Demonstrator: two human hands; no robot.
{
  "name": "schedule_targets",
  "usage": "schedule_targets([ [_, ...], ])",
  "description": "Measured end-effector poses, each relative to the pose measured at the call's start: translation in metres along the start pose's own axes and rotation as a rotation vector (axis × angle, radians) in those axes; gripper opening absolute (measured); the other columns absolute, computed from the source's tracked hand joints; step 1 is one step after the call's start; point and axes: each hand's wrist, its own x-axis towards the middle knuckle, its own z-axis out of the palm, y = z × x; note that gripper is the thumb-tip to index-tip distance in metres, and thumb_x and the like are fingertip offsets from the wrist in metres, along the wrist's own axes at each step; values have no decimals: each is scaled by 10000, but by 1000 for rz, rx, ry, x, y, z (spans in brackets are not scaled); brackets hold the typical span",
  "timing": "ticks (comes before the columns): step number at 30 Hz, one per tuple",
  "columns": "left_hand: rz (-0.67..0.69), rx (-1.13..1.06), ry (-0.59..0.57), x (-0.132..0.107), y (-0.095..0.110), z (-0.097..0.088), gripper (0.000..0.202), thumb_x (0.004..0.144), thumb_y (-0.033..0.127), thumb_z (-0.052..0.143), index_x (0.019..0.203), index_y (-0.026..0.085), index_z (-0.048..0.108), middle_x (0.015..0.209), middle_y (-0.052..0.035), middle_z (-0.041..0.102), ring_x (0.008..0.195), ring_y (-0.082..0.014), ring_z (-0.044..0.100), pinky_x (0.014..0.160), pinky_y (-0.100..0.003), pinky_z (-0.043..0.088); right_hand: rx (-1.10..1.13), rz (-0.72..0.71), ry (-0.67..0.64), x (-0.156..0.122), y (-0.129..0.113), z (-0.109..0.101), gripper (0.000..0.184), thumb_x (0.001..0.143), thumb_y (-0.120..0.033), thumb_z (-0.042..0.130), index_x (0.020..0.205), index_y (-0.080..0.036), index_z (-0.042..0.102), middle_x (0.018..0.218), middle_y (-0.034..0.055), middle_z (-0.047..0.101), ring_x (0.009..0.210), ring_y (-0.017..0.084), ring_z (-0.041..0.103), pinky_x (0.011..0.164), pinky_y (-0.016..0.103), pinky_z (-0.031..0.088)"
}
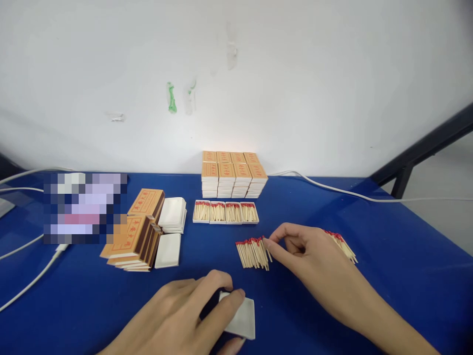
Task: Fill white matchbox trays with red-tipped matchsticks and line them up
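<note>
In the head view, the left hand (181,315) grips a white matchbox tray (242,318) lying flat on the blue table (388,256), fingers curled over its near-left edge. The right hand (306,254) touches a small pile of red-tipped matches (253,252) with narrowed fingertips, seemingly pinching one. Another bunch of matches (343,244) lies just behind that hand.

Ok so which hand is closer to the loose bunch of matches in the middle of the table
Right. The right hand has its fingertips touching the loose bunch of matches. The left hand is nearer the camera, resting on a white tray, apart from them.
</note>
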Motion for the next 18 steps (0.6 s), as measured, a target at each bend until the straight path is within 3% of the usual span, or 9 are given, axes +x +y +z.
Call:
schedule_targets([
  [4,-5,-8,3,-2,0,1,308,1202,266,395,1327,210,670,1148,-51,758,869,-197,830,713,-311,683,29,4,6,-1,-3,5,429,983,-609,617,755,-254,693,573,-49,446,555,151,424,537,309,307],
  [9,0,-2,-3,-2,1,0,315,1211,277,390,1318,200,675,1140,-55,759,872,-195,829,730,-309,686,-40,-40,67,-2,-1,-1,597,1021,-712,537,648,-247,559,564,-32,453,551,150,400,533,313,301],
  [14,11,-8,-7,0,0,2,371,1231,321,331,1348,205,664,1162,-61,761,847,-195,827,674,-314,673,-202,-12,181,5,10,-15,558,1029,-719,479,741,-285,682,573,-14,511,563,190,477,564,335,358],
  [18,-5,-18,-15,0,0,0,394,1238,327,291,1328,207,654,1158,-64,761,853,-213,832,657,-349,675,-460,59,271,6,27,-25,455,978,-736,577,917,-333,778,678,36,708,642,308,670,582,369,354],
])
